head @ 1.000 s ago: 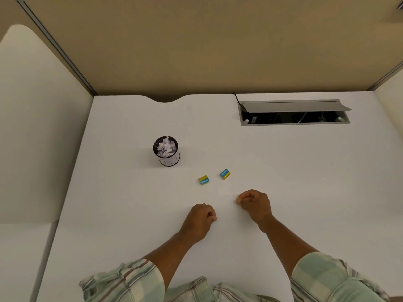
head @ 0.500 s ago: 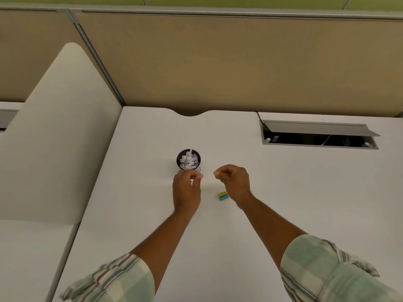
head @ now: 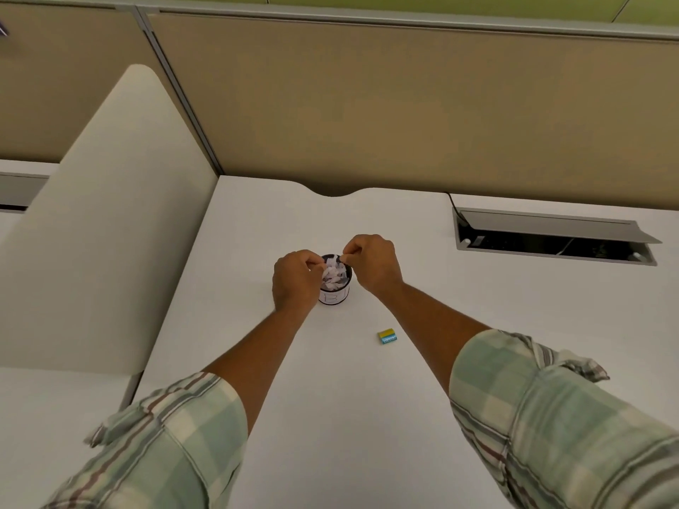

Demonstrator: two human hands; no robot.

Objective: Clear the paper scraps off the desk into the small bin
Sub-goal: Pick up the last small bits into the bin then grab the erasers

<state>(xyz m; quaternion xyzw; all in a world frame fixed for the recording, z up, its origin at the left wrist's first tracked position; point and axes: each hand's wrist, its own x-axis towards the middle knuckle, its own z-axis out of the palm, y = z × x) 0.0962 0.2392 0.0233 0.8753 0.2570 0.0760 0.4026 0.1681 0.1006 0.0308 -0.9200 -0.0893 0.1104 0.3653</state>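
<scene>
Mostly bare white desk (head: 330, 398) — tan partitions (head: 404, 104) behind.

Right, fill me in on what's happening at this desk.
A person in a plaid shirt is clearing paper scraps into a small bin on the white desk. Both hands are over its rim with fingers pinched: the left hand at its left side, the right hand at its right. Whether they hold scraps cannot be told. The bin is heaped with white paper scraps. A small yellow and blue block lies on the desk nearer the person.
</scene>
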